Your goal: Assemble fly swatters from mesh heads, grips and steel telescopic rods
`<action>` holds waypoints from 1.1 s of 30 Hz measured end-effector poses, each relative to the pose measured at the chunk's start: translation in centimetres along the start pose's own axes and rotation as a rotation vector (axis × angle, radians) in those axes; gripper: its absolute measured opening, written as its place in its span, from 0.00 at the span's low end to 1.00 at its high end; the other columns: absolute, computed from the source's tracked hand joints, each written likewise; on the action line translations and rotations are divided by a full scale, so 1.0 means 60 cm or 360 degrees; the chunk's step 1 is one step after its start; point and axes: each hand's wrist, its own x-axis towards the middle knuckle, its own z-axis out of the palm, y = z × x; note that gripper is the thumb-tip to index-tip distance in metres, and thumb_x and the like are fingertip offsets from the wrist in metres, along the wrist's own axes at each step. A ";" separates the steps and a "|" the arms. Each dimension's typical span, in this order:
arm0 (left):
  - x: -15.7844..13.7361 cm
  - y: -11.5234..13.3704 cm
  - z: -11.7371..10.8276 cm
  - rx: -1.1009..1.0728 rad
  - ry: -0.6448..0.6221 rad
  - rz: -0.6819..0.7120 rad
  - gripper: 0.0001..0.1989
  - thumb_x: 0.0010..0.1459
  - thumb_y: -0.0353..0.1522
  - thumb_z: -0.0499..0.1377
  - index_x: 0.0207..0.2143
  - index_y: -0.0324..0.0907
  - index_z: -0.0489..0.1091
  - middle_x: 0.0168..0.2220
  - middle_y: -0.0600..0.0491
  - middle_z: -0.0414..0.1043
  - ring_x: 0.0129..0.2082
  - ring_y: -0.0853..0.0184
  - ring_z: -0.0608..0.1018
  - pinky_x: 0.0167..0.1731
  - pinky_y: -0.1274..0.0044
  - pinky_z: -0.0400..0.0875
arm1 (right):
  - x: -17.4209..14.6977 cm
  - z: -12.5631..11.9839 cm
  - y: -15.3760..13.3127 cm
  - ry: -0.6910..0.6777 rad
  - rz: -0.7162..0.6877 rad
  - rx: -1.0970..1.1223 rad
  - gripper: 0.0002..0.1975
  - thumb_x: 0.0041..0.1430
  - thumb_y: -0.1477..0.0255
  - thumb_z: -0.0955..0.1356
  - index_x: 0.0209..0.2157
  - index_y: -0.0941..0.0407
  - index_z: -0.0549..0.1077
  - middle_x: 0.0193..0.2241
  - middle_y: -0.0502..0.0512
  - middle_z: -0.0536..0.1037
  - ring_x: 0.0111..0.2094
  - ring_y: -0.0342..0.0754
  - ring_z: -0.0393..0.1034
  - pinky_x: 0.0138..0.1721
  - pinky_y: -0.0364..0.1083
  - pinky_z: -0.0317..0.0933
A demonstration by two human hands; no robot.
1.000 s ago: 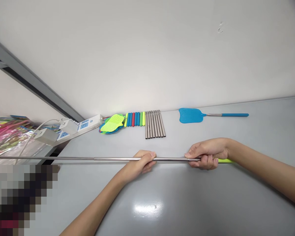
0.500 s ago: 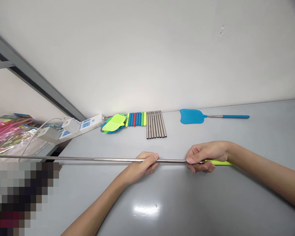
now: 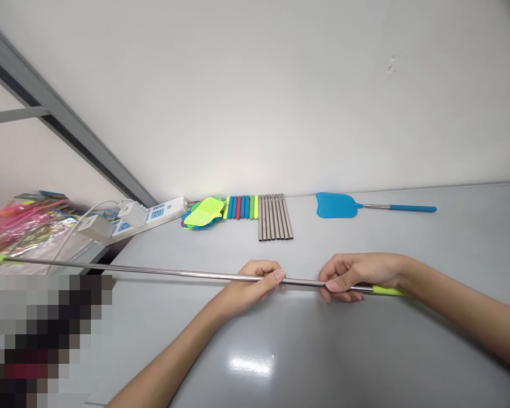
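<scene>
A telescopic fly swatter [image 3: 153, 271] stretches sideways above the table, its thin metal rod drawn out long. Around the middle of the rod is my left hand [image 3: 249, 290], closed with the thumb on top. My right hand [image 3: 348, 276] pinches the rod further right, near the lime handle, which my wrist partly covers. At the far left edge a bit of the lime swatter head shows, cut off by the frame. Behind my hands lie a row of metal tubes [image 3: 276, 218], several coloured handles [image 3: 242, 207] and a pile of swatter heads [image 3: 204, 212].
A blue fly swatter [image 3: 336, 205] lies at the back right, by the wall. On the left are a white power strip [image 3: 165, 211] with plugs and cables, and plastic-wrapped goods [image 3: 29, 226]. The grey table [image 3: 344, 351] runs along the wall. A pixelated patch hides the lower left.
The swatter's left end has risen slightly, so the rod now slopes down to the right, and more of its lime head shows. Both hands keep hold of the rod. The view has shifted slightly.
</scene>
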 end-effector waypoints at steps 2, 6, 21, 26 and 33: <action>-0.002 -0.003 -0.005 -0.0095 -0.0003 0.0030 0.15 0.54 0.41 0.50 0.26 0.37 0.66 0.13 0.60 0.55 0.15 0.76 0.58 0.17 0.82 0.51 | -0.003 -0.008 0.004 -0.0030 0.0005 0.0059 0.10 0.54 0.69 0.63 0.31 0.63 0.71 0.19 0.47 0.64 0.17 0.35 0.54 0.18 0.38 0.47; -0.007 -0.003 -0.014 -0.0224 -0.0098 0.0033 0.15 0.52 0.39 0.53 0.33 0.35 0.68 0.15 0.57 0.62 0.15 0.75 0.63 0.17 0.82 0.57 | -0.006 -0.014 0.009 -0.0089 -0.0017 0.0134 0.11 0.55 0.70 0.63 0.31 0.64 0.71 0.20 0.49 0.64 0.17 0.35 0.55 0.18 0.38 0.47; -0.009 0.001 -0.042 -0.0280 0.0044 0.0126 0.16 0.56 0.36 0.50 0.34 0.34 0.72 0.15 0.54 0.66 0.14 0.75 0.65 0.18 0.80 0.55 | -0.013 -0.034 0.026 -0.0139 -0.0064 0.0148 0.13 0.57 0.69 0.60 0.35 0.64 0.70 0.18 0.47 0.60 0.13 0.33 0.47 0.13 0.38 0.41; -0.010 -0.001 -0.045 -0.0306 0.0050 0.0149 0.16 0.56 0.36 0.49 0.37 0.34 0.72 0.16 0.54 0.68 0.15 0.75 0.66 0.18 0.80 0.55 | -0.017 -0.037 0.023 -0.0116 -0.0058 0.0101 0.13 0.57 0.69 0.60 0.35 0.64 0.70 0.18 0.47 0.61 0.13 0.33 0.48 0.14 0.38 0.42; -0.008 0.001 -0.033 -0.0284 -0.0081 0.0069 0.17 0.56 0.37 0.49 0.39 0.34 0.70 0.20 0.51 0.70 0.17 0.73 0.69 0.18 0.80 0.57 | -0.018 -0.023 0.008 -0.0021 -0.0022 -0.0044 0.13 0.57 0.67 0.61 0.34 0.62 0.70 0.19 0.46 0.62 0.13 0.32 0.50 0.15 0.38 0.42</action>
